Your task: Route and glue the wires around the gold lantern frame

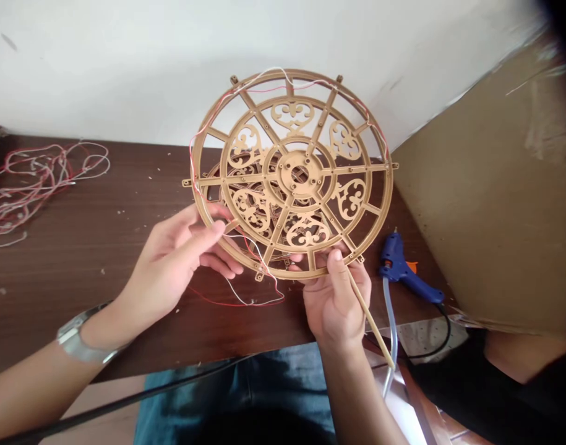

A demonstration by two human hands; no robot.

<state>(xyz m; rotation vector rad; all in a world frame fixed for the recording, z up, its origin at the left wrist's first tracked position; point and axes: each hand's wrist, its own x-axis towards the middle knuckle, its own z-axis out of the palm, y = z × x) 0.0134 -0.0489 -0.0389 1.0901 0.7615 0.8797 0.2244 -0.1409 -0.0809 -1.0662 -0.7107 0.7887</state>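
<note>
A round, gold-brown openwork frame (pixel 289 83), with spokes and scroll ornaments, is held up tilted above the table. My left hand (pixel 171 262) grips its lower left rim between thumb and fingers. At the lower right, my right hand (pixel 336 296) pinches the rim and also keeps a thin wooden stick (pixel 370 321) against the palm. Red and white wires (pixel 266 303) run around the rim and hang in a loop below it. Behind the frame, partly hidden, lie similar ornamental pieces (pixel 213 176) on the table.
The dark brown table (pixel 101 247) meets a white wall. A tangle of red and white wire (pixel 36 179) lies at the left. To the right are a blue glue gun (pixel 396 262) with a clear glue stick, and a large cardboard box (pixel 500 185). Part of another person (pixel 519 364) shows at lower right.
</note>
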